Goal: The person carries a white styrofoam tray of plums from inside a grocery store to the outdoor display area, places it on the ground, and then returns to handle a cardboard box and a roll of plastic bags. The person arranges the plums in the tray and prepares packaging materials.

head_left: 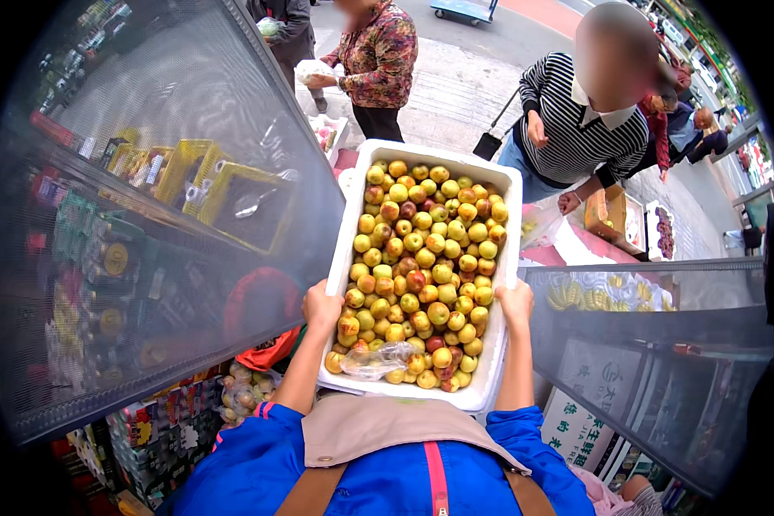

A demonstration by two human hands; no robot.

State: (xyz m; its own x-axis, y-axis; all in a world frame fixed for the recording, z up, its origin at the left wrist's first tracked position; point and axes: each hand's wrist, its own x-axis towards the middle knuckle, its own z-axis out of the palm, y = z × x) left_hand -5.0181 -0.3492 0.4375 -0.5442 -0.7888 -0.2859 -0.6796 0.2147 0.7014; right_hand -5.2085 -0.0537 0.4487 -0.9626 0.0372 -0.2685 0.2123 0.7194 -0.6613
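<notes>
A white foam box [509, 215] heaped with yellow-green and reddish jujubes [426, 262] is in front of my body, its near end close to my waist. My left hand [322, 308] is closed on its left side wall, and my right hand [515, 305] grips the right wall at about the same height. Most of the fingers are hidden behind the rim and the outer walls. A crumpled clear plastic bag [378, 360] lies on the fruit at the near end.
Transparent plastic curtains [172, 172] hang on both sides, the right curtain [645, 361] lower. Ahead stand a person in a striped top [568, 120] and one in a floral jacket [378, 60]. Cardboard and white fruit boxes [606, 213] are at the right; stacked cartons [159, 426] at lower left.
</notes>
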